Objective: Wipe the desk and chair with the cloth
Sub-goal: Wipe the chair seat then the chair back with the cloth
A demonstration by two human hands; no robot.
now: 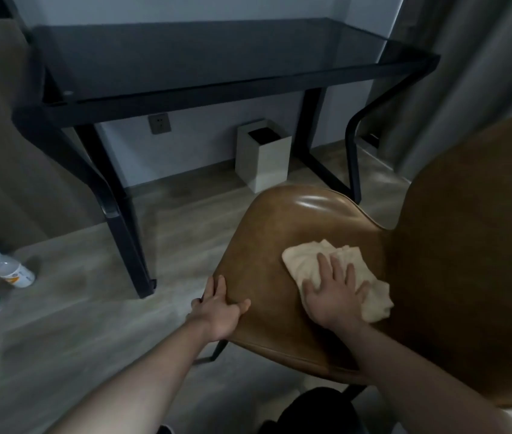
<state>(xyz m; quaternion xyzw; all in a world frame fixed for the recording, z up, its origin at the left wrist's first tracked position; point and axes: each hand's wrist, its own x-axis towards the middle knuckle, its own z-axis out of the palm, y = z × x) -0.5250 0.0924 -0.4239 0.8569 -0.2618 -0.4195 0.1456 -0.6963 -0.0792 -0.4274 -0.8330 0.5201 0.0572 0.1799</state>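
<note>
A brown leather chair [282,233] stands in front of me, its backrest rising at the right. A cream cloth [304,256] lies crumpled on the seat. My right hand [333,292] presses flat on the cloth with the fingers spread. My left hand [218,308] grips the seat's left edge, thumb on top and fingers over the rim. The black glass-topped desk [204,57] stands beyond the chair against the wall, its top bare.
A white square bin [262,158] sits on the floor under the desk. Three plastic bottles [13,272] lie on the wooden floor at the far left. Grey curtains [467,73] hang at the right. A wall socket [159,123] sits below the desk.
</note>
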